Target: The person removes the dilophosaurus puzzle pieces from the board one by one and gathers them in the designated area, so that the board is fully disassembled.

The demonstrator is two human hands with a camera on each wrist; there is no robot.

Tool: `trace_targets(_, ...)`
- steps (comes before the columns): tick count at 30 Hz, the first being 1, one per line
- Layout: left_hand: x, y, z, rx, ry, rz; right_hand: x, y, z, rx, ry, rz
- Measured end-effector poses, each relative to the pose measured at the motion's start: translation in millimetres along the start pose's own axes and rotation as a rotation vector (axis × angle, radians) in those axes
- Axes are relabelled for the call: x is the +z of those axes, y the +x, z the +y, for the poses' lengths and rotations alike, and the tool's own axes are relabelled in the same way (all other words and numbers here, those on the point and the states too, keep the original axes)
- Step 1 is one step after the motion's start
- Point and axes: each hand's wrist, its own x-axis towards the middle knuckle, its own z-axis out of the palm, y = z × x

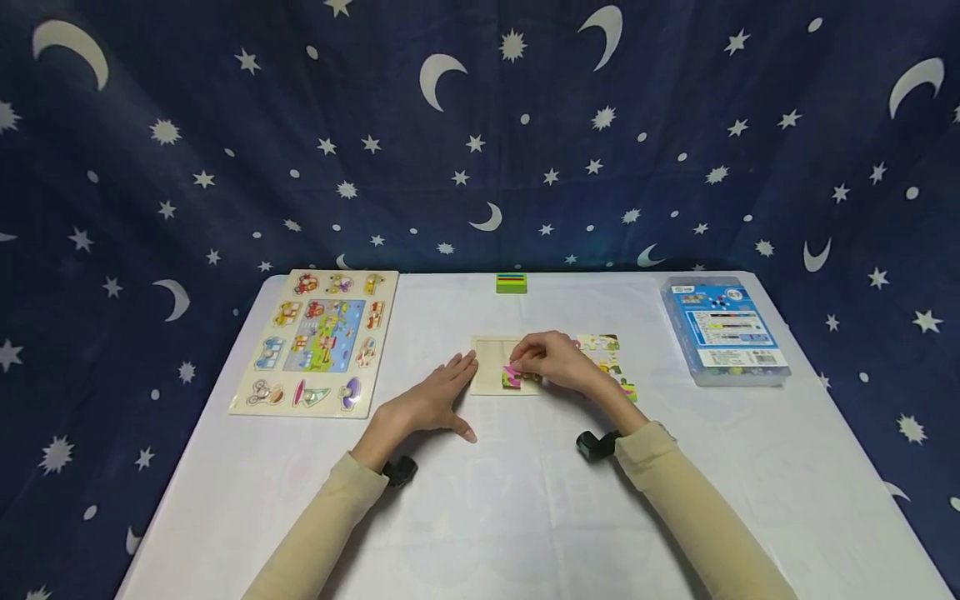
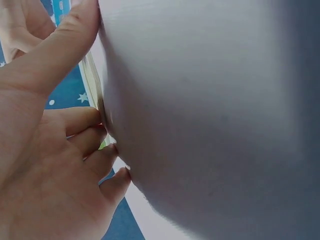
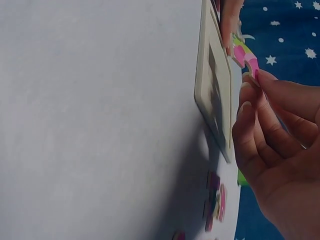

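Note:
A pale wooden puzzle tray (image 1: 486,373) lies on the white table between the two hands. My right hand (image 1: 557,360) pinches a pink and green jigsaw piece (image 1: 512,377) by its edge, over the tray; in the right wrist view the piece (image 3: 246,56) is tilted between thumb and fingertips. With fingers stretched out and thumb apart, my left hand (image 1: 429,402) rests palm down on the table, fingertips right at the tray's left edge. Several loose jigsaw pieces (image 1: 609,342) lie right of the tray, partly hidden behind the right hand and wrist.
At the left lies a wooden picture board (image 1: 384,342) with vehicle shapes. A clear plastic case with a blue label (image 1: 731,321) stands at the right. A small green block with striped top (image 1: 512,284) sits at the table's far edge, before a starry curtain (image 1: 405,108).

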Motion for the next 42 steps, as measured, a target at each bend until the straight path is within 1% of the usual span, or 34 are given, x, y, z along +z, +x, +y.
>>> trace_targets(6,3.1,0.4,-2.6,-0.008,-0.002,0.005,-8.0,-9.5,8.2,0.023,-0.045,0.018)
trace_targets(10,4.6,0.1,-4.0,-0.012,0.003,0.006,-13.8,-15.9,15.1,0.042,-0.046,0.033)
trace_targets(16,6.3,0.1,-3.3,0.001,-0.012,0.011,-22.4,-25.0,27.8,0.023,-0.057,0.053)
trace_targets(19,6.2,1.1,-1.6,0.009,-0.012,0.013,-27.8,-30.5,31.3,0.028,-0.057,0.055)
trace_targets(28,5.1,3.0,0.8,0.012,0.004,0.011,-39.1,-40.4,35.9,0.114,-0.093,0.071)
trace_targets(35,4.2,3.2,-1.2,0.010,0.014,0.016,-44.3,-43.6,38.5,0.082,-0.122,0.059)
trace_targets(42,2.6,2.7,-1.2,0.009,0.018,0.015,-42.6,-41.9,40.4,0.078,-0.140,0.045)
